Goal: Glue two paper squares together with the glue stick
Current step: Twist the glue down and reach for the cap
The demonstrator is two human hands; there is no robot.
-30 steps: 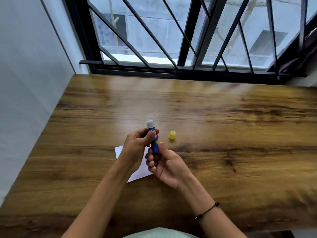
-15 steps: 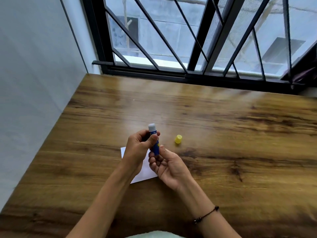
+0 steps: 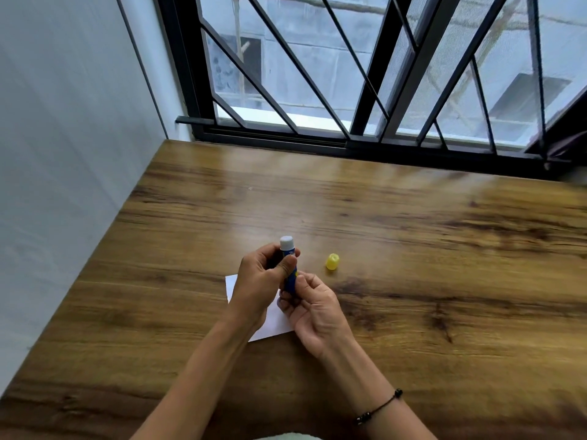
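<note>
A blue glue stick (image 3: 289,265) stands upright above the table, its white glue tip exposed at the top. My left hand (image 3: 260,287) grips its upper barrel, thumb across the front. My right hand (image 3: 313,308) pinches its lower end from below. The yellow cap (image 3: 332,261) lies on the wood just right of the hands. White paper (image 3: 276,322) lies flat on the table under both hands; most of it is hidden, so I cannot tell whether it is one square or two.
The wooden table (image 3: 444,281) stretches right and toward a barred window (image 3: 349,90) at the back. A white wall (image 3: 63,154) borders the table's left edge. A black bracelet (image 3: 379,408) circles my right wrist.
My view has tilted and shifted, so the scene sits further right in frame. Both hands keep the same hold on the glue stick; the cap and paper have not moved.
</note>
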